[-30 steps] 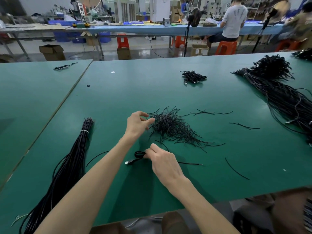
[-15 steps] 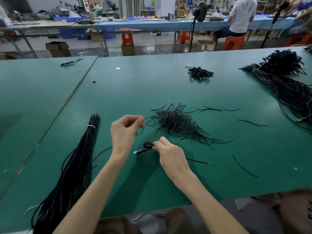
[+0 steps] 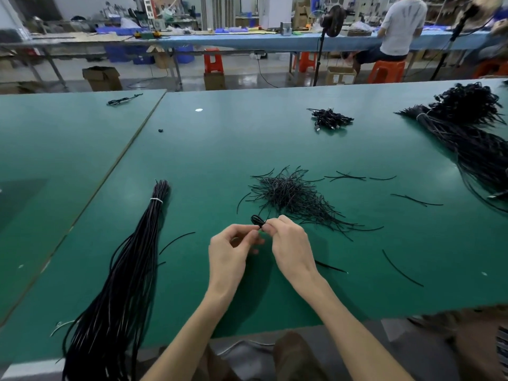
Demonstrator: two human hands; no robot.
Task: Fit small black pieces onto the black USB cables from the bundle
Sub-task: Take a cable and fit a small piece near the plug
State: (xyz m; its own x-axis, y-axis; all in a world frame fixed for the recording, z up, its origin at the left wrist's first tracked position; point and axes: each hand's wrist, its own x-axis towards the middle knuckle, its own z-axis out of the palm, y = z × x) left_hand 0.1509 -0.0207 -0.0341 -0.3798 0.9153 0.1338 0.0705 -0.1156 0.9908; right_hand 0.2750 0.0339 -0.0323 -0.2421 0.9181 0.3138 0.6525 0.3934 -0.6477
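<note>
Left hand (image 3: 231, 253) joined right hand (image 3: 292, 243), cable (image 3: 257, 220) pinched

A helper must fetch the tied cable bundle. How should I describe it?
On the green table, look left of the person's left hand, beside the seam between tabletops. A bundle of long black cables lies there, fanning toward the near edge. A white tie cinches its far end, and its strands run straight, unlike the tangled heap to its right.

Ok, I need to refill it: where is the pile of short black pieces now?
In the head view, the pile of short black pieces lies on the green table, just beyond the right hand and to the right of the tied cable bundle.
</note>
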